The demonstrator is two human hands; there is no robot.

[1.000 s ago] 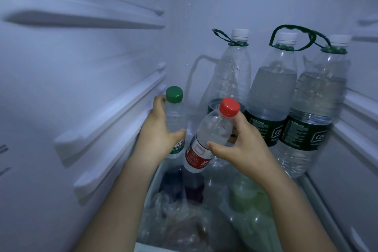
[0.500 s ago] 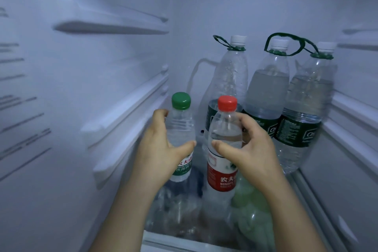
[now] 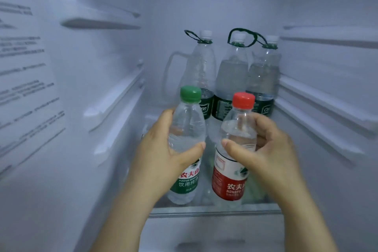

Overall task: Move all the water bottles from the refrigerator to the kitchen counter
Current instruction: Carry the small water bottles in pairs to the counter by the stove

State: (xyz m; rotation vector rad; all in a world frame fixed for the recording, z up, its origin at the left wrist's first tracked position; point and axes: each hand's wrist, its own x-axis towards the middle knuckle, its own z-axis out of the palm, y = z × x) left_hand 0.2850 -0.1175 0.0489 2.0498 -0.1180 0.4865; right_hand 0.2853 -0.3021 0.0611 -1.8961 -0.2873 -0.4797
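Two clear plastic bottles are held upright inside the refrigerator (image 3: 102, 149): left hand (image 3: 161, 161) grip curled round the green-capped bottle (image 3: 187, 129), right hand (image 3: 263, 157) grip round the red-capped bottle (image 3: 235, 170), three taller loop-handled bottles (image 3: 233, 75) behind.

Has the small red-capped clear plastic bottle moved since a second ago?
Yes. The small red-capped plastic bottle, then tilted, is now upright and nearer the glass shelf's front edge, away from the large handled bottles.
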